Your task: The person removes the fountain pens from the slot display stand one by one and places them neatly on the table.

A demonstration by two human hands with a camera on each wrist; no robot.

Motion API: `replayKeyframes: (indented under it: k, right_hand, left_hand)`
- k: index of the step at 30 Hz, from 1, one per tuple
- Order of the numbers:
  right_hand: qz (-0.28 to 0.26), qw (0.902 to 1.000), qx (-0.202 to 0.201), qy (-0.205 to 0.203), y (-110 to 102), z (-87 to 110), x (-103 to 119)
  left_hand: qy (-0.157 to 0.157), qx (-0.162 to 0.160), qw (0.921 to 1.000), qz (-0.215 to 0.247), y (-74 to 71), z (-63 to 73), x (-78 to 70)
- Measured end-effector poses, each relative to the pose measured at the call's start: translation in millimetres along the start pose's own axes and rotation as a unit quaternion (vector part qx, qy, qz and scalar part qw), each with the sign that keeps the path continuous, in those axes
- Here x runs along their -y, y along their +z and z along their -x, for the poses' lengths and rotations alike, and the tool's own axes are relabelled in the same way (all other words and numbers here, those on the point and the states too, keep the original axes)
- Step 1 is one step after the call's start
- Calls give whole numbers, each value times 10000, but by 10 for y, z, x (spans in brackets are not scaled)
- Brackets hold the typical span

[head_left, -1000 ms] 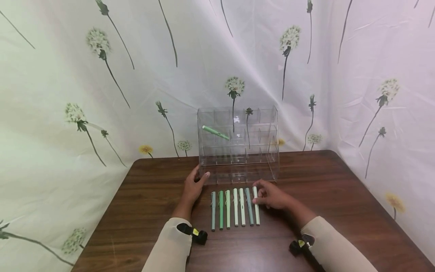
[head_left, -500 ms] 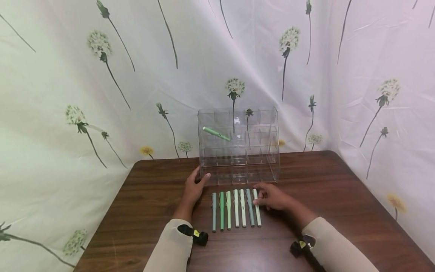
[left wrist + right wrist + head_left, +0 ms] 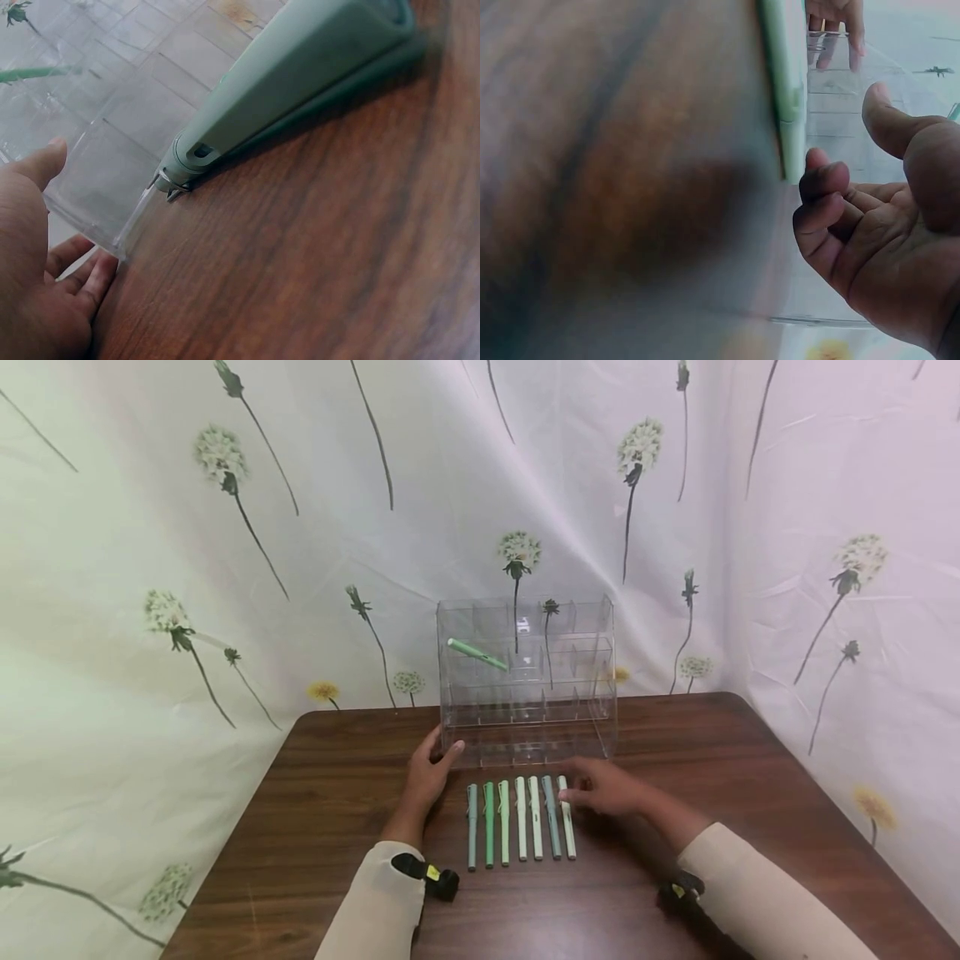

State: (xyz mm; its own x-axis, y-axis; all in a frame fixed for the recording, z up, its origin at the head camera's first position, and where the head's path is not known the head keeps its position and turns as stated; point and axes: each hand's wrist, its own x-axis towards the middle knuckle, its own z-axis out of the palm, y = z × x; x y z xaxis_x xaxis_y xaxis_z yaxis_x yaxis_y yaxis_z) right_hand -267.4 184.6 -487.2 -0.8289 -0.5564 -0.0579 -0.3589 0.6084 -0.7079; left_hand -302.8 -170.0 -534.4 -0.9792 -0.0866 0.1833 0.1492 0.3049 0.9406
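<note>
My left hand [image 3: 429, 777] grips the lower left corner of a clear tiered display stand [image 3: 528, 724], thumb in front and fingers at its outer side. A green pen [image 3: 477, 654] lies slanted on an upper tier. In front of the stand, several capped pens lie in a row, from a grey-blue pen [image 3: 472, 827] at the left to a pale green pen [image 3: 567, 835] at the right. My right hand [image 3: 611, 787] hovers by that pale pen's cap end. The right wrist view shows the thumb and bent fingers [image 3: 825, 187] apart, with nothing between them.
Everything stands on a dark wooden table [image 3: 315, 827]. A white curtain [image 3: 330, 527] printed with dandelions hangs close behind the stand and along both sides. Each forearm wears a black wrist camera [image 3: 444, 885].
My right hand has loosened from the rightmost pen and lifted slightly, with its forearm shifting right. The pen row lines up evenly as before. My left hand stays on the stand.
</note>
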Motion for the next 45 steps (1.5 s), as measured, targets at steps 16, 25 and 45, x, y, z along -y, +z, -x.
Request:
replayKeyframes:
  k: [16,25,45]
  right_hand:
    - [751,9966,317,-73,-391,-45,386]
    - [769,9961,377,-218,-589,-138,648]
    - [151,9961,-744,-451,-832,-773,1134]
  left_hand:
    - [76,-3,9998,171,8,-19,8]
    - [-57,46,10000,31,0,-37,1]
    - [-21,-68,10000,5,7,-30,3]
